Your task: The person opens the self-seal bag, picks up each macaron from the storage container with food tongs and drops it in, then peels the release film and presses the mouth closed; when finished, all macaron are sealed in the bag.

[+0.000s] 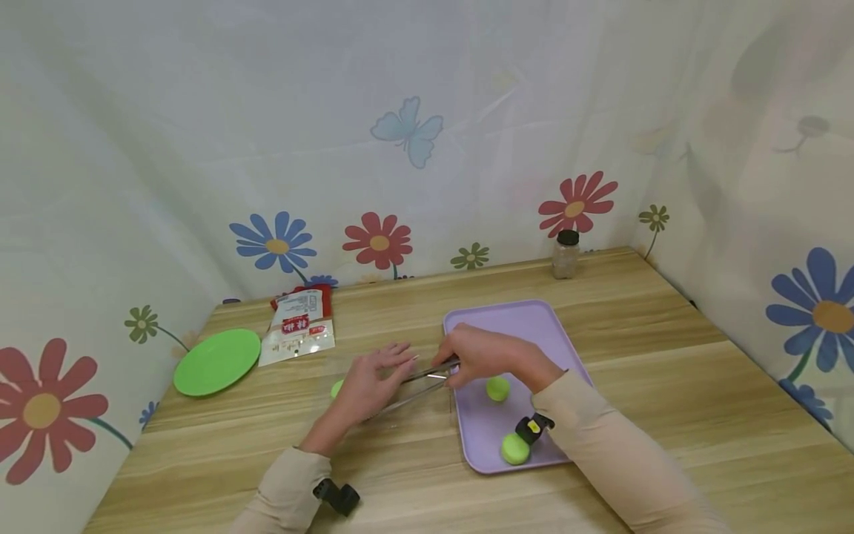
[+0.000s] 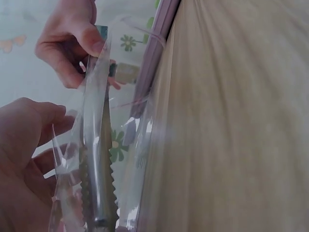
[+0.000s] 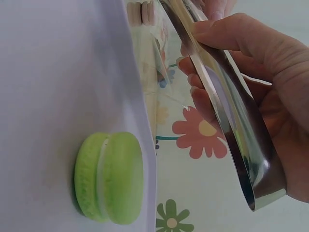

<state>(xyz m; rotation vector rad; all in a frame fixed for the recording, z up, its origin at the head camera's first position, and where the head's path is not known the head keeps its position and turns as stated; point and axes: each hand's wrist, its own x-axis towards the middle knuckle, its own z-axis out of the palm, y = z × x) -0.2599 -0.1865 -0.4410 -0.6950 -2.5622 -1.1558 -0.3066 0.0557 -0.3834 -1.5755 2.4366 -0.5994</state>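
Metal tongs (image 3: 231,106) reach from my R hand (image 1: 490,352) across to my L, toothed tips inside a clear plastic bag (image 2: 137,159). Can't tell if the tips hold anything, b/c they run out of view.

Risk, as I judge it: the teeth could snag or tear the thin film if I pull at an angle; the bag mouth could sag onto the tongs if my L hand slackens; squeezing too hard could dent a cookie.

R hand is closed on the tongs near their bent end, thumb on one side, fingers on the other; the arms stand slightly apart. L hand (image 1: 370,386) is at the bag mouth, fingers loosely bent against the film; can't tell if they pinch it.

Just L of my L hand, a bit of a green cookie (image 1: 337,388) shows. Below my R hand, a lilac tray (image 1: 483,437) w/ 2 green cookies (image 1: 497,389).

Farther out: red-and-white packet (image 1: 296,326) ahead-L of my L hand, green plate (image 1: 216,363) well L of it, black-lidded jar (image 1: 565,256) ahead-R of my R.
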